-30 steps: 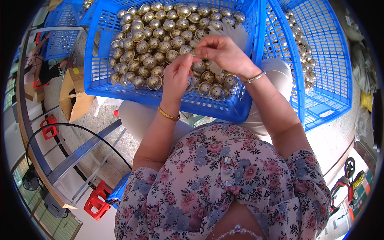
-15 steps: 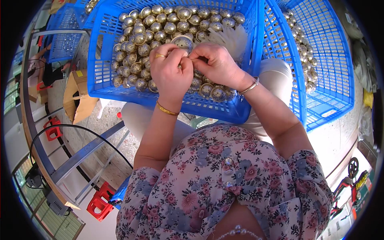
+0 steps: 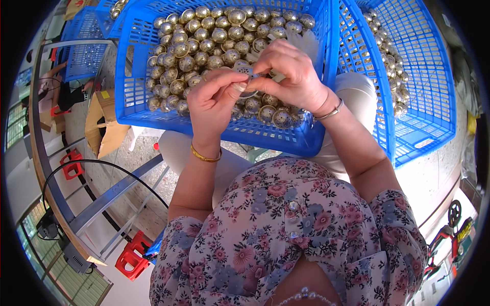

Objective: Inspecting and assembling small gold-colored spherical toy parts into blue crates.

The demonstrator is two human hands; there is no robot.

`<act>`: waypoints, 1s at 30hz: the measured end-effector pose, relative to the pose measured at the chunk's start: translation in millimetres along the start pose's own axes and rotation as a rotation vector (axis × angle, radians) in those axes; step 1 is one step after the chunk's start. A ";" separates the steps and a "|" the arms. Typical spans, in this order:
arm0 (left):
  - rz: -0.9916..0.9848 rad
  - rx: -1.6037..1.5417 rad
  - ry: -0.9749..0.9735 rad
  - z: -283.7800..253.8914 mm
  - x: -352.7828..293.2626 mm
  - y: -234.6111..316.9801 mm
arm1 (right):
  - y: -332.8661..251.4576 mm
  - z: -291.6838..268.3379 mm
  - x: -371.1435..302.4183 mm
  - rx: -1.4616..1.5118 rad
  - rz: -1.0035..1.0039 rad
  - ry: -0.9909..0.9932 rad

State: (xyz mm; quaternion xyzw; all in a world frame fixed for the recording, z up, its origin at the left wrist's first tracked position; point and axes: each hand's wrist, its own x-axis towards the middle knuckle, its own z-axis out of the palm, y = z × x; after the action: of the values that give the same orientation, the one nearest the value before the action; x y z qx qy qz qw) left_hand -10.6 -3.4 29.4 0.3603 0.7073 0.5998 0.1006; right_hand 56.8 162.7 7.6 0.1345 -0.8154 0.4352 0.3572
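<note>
Over a blue plastic basket [image 3: 219, 137] heaped with perforated metal balls [image 3: 219, 34], both my hands meet. They are closed at the fingertips around one perforated metal ball [image 3: 243, 66], whose dotted face shows behind the fingers and whose rim shows below them. My left hand [image 3: 212, 104] pinches it from the left, thumb and forefinger together. From the right, my right hand [image 3: 298, 76] pinches at the same spot, its wrist bent inward. Any small part between the fingertips is too hidden to make out.
A whitish translucent bundle [image 3: 305, 43] lies on the balls behind my right hand. Another blue basket [image 3: 421, 97] with more balls stands at the right. At the left are an open cardboard box [image 3: 99, 125], a metal-framed table [image 3: 109, 196] and a red stool [image 3: 133, 257].
My right hand has risen slightly and moved right, its fingers now more extended. The left hand has turned, its thumb and forefinger now pointing right. The metal ball has shifted a little right and lower.
</note>
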 end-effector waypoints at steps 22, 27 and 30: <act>-0.230 -0.024 0.242 29.0 2.4 -12.1 | 1.3 15.9 -6.2 0.895 0.877 -0.115; -0.435 -0.187 0.262 30.5 9.8 -8.3 | 6.1 17.4 -5.1 0.876 0.928 -0.091; -0.495 -0.337 0.227 22.9 7.8 -15.1 | 8.1 16.9 -6.9 0.836 0.906 -0.072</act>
State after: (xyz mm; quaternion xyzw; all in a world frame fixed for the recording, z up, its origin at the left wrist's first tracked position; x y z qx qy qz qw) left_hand -8.8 19.0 11.8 0.0863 0.6708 0.7023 0.2220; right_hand 49.5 153.2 -8.3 -0.0818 -0.5635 0.8216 0.0261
